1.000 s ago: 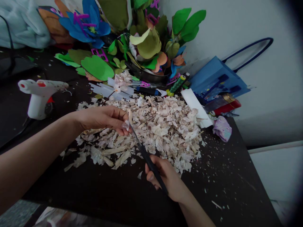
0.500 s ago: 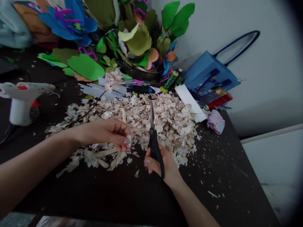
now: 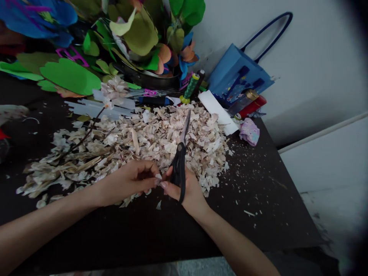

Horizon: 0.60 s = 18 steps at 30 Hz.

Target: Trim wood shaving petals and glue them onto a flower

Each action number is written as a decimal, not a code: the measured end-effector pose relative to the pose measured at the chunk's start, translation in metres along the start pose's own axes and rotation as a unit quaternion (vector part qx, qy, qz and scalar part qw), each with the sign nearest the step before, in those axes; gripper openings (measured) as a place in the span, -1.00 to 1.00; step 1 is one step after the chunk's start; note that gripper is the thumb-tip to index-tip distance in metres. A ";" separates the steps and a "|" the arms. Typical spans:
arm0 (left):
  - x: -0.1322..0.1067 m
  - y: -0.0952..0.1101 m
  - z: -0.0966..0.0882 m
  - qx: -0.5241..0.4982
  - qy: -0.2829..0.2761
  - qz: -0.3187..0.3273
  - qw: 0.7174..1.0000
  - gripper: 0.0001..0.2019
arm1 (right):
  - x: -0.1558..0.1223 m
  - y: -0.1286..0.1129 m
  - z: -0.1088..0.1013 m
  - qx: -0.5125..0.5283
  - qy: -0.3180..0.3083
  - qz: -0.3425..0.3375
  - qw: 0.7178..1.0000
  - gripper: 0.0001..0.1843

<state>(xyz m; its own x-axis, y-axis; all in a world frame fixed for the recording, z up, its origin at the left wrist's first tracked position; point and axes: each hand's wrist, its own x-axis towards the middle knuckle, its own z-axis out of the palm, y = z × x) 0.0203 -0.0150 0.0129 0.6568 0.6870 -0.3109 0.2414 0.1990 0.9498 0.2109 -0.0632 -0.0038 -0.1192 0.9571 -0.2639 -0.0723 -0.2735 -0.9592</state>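
Dark tabletop (image 3: pixel 258 191) carries a heap of pale shavings (image 3: pixel 169 138); at its near edge the left hand (image 3: pixel 129 180) pinches a small scrap (image 3: pixel 158 177) just beside the right hand (image 3: pixel 186 191), which grips black scissors (image 3: pixel 179 165), blades up. If that scrap slipped, the blades could nick the left fingertips (image 3: pixel 155 182).

Left hand (image 3: pixel 129 182) and right hand (image 3: pixel 185 191) bare, forearms (image 3: pixel 230 241) likewise; fingernails (image 3: pixel 163 184) long, rounded, glossy, probably pale polish, view dim.
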 end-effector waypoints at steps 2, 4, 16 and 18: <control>0.001 0.000 -0.001 0.000 -0.004 -0.006 1.000 -0.75 | 0.000 -0.003 -0.002 0.004 -0.011 0.003 1.000 -0.59; 0.002 0.001 -0.003 -0.002 -0.011 -0.008 1.000 -0.76 | -0.001 -0.007 -0.003 -0.004 -0.024 0.009 1.000 -0.63; 0.002 0.000 -0.014 -0.003 -0.045 -0.020 0.999 -0.77 | -0.002 -0.018 -0.006 0.021 -0.057 0.044 0.997 -0.65; 0.003 0.000 -0.013 -0.013 -0.058 -0.035 0.998 -0.75 | 0.000 -0.016 -0.008 0.046 -0.059 0.048 0.996 -0.62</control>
<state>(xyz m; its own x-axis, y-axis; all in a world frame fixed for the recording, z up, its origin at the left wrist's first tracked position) 0.0131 -0.0037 0.0121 0.7178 0.5856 -0.3767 0.2718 0.2624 0.9259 0.2202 -0.0582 0.0112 -0.2446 0.9096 -0.3358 -0.1448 -0.3767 -0.9149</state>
